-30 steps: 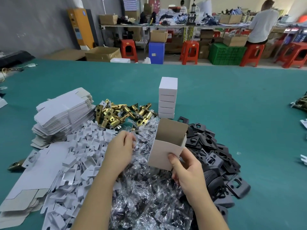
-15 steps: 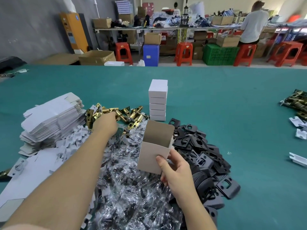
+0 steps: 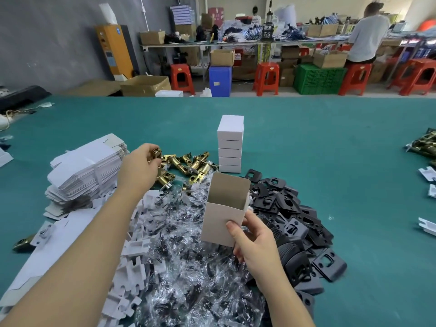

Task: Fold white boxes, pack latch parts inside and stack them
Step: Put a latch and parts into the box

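Right hand (image 3: 253,241) has its grip on an open white cardboard box (image 3: 224,213), flap up, above the clear plastic bags (image 3: 188,267). Left hand (image 3: 139,168) pinches a shiny gold metal latch part (image 3: 156,154) over the gold pile, w/ a stack of closed white boxes (image 3: 230,145) behind on the green counter (image 3: 330,149).

Parts-strewn green table (image 3: 330,142)

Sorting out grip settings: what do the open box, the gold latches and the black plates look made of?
Open white box in the right hand: thin paperboard, matte white outside, grey-brown inside, with crisp folds.
Gold latch part pinched by the left hand, like the gold latch pile: probably brass-plated metal, given its mirror glints.
Black plate pile: matte black, likely coated metal, though plastic is possible.
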`<move>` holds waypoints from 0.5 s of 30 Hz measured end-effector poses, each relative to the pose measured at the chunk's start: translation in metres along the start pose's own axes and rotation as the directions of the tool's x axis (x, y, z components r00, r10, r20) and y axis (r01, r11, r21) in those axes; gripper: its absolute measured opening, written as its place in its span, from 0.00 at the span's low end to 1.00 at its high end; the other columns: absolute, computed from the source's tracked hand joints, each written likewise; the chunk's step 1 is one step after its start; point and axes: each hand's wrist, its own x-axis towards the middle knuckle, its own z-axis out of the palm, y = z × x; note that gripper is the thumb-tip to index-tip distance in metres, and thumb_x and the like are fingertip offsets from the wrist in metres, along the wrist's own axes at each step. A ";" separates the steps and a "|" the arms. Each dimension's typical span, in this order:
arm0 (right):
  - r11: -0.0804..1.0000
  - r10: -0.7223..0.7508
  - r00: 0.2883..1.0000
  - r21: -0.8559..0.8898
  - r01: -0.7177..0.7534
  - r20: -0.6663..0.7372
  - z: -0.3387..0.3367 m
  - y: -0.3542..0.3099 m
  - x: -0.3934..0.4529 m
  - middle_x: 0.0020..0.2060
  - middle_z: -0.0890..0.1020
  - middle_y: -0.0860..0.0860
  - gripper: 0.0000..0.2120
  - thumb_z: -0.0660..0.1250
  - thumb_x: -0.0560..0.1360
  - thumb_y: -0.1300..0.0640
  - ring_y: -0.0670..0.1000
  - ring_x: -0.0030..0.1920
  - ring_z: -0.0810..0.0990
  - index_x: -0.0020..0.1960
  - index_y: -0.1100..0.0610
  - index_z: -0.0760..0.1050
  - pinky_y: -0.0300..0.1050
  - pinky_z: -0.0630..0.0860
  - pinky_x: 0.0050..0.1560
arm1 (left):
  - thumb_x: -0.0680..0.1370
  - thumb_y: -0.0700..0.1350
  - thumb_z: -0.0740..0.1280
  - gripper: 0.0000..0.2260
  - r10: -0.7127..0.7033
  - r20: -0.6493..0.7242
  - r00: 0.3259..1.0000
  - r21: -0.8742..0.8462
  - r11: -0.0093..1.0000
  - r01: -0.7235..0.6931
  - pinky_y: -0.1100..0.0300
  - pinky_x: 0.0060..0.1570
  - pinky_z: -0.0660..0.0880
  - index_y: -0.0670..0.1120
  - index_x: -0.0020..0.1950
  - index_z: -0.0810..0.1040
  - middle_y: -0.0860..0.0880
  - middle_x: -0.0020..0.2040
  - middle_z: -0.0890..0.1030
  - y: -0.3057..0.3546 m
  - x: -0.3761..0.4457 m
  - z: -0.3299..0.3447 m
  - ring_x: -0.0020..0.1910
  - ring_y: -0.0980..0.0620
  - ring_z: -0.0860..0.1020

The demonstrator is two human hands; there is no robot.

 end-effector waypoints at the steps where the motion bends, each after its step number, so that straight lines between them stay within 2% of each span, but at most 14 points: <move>1: 1.000 0.001 1.000 0.003 -0.001 0.003 0.000 -0.001 0.000 0.54 0.85 0.42 0.17 0.72 0.79 0.50 0.46 0.41 0.78 0.59 0.27 0.77 0.35 0.74 0.36 | 0.81 0.42 0.69 0.12 0.043 0.020 0.999 0.010 0.999 -0.044 0.49 0.54 0.80 0.50 0.64 0.80 0.48 0.56 0.85 0.007 -0.003 -0.009 0.50 0.47 0.83; 3: 1.000 0.008 1.000 0.016 -0.008 0.000 0.001 -0.001 0.000 0.54 0.85 0.43 0.17 0.72 0.79 0.51 0.47 0.39 0.78 0.57 0.27 0.78 0.36 0.74 0.34 | 0.81 0.44 0.69 0.09 0.167 0.074 0.983 0.083 0.981 -0.173 0.51 0.47 0.79 0.51 0.60 0.81 0.54 0.46 0.84 0.021 -0.011 -0.027 0.41 0.51 0.81; 5: 1.000 0.012 1.000 0.029 -0.012 -0.007 0.001 -0.002 -0.001 0.53 0.85 0.43 0.18 0.72 0.78 0.51 0.47 0.38 0.78 0.56 0.26 0.78 0.37 0.74 0.33 | 0.80 0.43 0.70 0.07 0.295 0.100 0.950 0.124 0.944 -0.306 0.55 0.39 0.73 0.50 0.57 0.82 0.59 0.39 0.80 0.037 -0.020 -0.044 0.36 0.55 0.76; 9: 1.000 -0.005 1.000 0.026 0.005 0.006 0.001 -0.003 -0.002 0.53 0.85 0.44 0.18 0.72 0.79 0.52 0.46 0.40 0.77 0.57 0.27 0.78 0.38 0.74 0.37 | 0.77 0.42 0.74 0.07 0.465 0.056 0.883 0.022 0.884 -0.467 0.59 0.39 0.68 0.49 0.55 0.85 0.57 0.44 0.77 0.071 -0.038 -0.076 0.34 0.56 0.70; 12: 0.999 -0.001 1.000 0.034 0.001 0.007 0.001 -0.005 -0.002 0.54 0.85 0.43 0.19 0.72 0.79 0.53 0.43 0.38 0.78 0.56 0.26 0.78 0.36 0.74 0.36 | 0.76 0.41 0.75 0.09 0.525 0.019 0.851 -0.112 0.847 -0.520 0.71 0.36 0.66 0.51 0.54 0.86 0.60 0.42 0.79 0.095 -0.052 -0.097 0.33 0.53 0.71; 15: 0.999 -0.007 1.000 0.039 0.007 0.005 0.000 -0.002 -0.002 0.54 0.85 0.42 0.18 0.71 0.79 0.54 0.41 0.35 0.77 0.60 0.31 0.79 0.37 0.73 0.34 | 0.75 0.42 0.76 0.09 0.554 0.023 0.832 -0.245 0.810 -0.533 0.72 0.32 0.64 0.52 0.54 0.86 0.63 0.36 0.78 0.110 -0.064 -0.104 0.29 0.56 0.68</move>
